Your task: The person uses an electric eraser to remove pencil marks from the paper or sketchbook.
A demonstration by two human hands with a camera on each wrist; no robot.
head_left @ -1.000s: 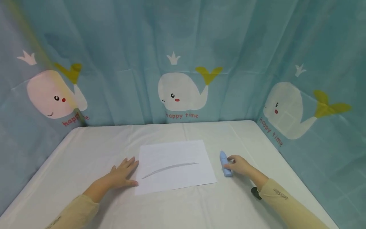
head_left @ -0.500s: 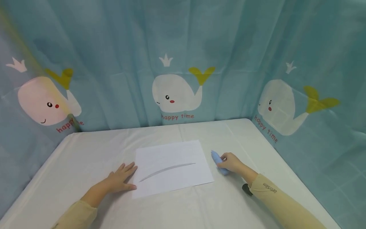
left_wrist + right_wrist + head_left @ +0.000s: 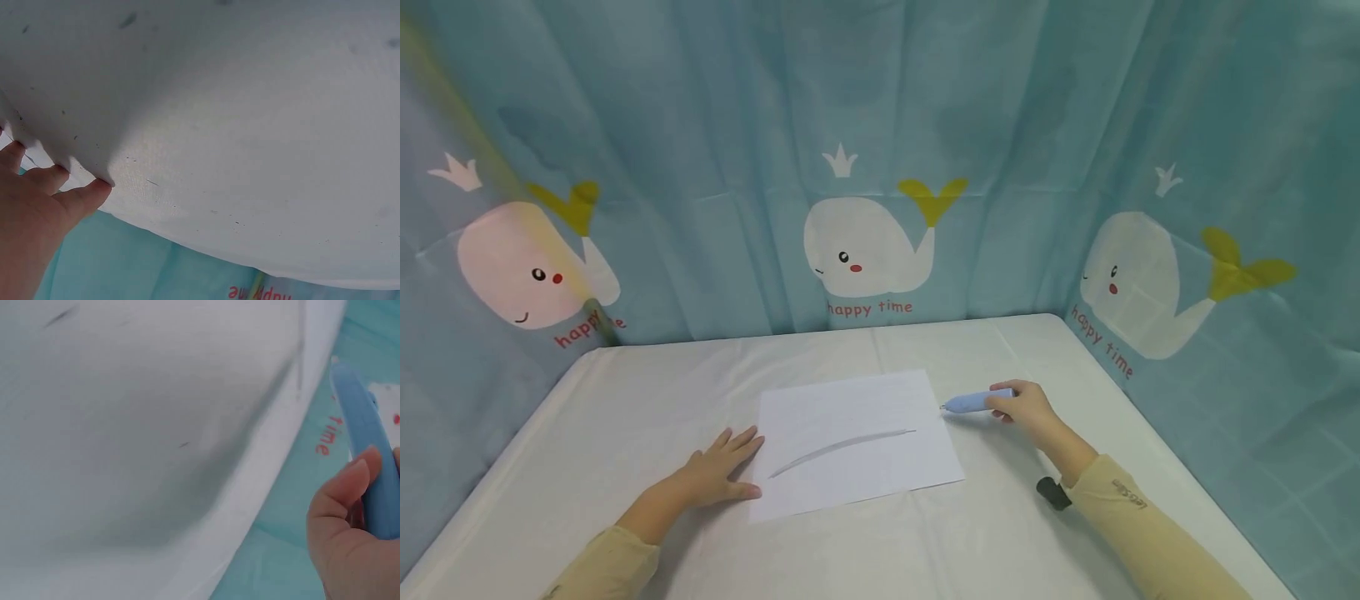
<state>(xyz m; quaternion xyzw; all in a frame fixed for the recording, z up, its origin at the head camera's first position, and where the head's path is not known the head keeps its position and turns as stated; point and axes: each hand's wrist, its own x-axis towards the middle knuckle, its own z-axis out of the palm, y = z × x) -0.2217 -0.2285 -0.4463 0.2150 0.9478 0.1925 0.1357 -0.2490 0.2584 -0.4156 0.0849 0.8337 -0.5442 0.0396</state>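
Note:
A white sheet of paper [image 3: 857, 475] lies on the table, with a long thin grey curved strip [image 3: 842, 444] across it. My left hand [image 3: 718, 473] rests with spread fingers at the paper's left edge; in the left wrist view the hand [image 3: 44, 200] has its fingertips on the white surface. In my right hand [image 3: 1026, 408] is a light blue pen-shaped tool [image 3: 967, 402], held above the table by the paper's right edge with its tip pointing left. The right wrist view shows the thumb of the hand [image 3: 356, 531] against the blue tool [image 3: 362, 419].
A small black object [image 3: 1053, 493] lies on the white-covered table [image 3: 850, 558], beside the right sleeve. Blue-green curtains [image 3: 715, 250] printed with whales stand behind the table and along both sides.
The right hand has lifted the blue tool off the table and turned it from roughly upright in view to nearly level, tip leftward. The left hand has stayed by the paper. The head view has shifted slightly.

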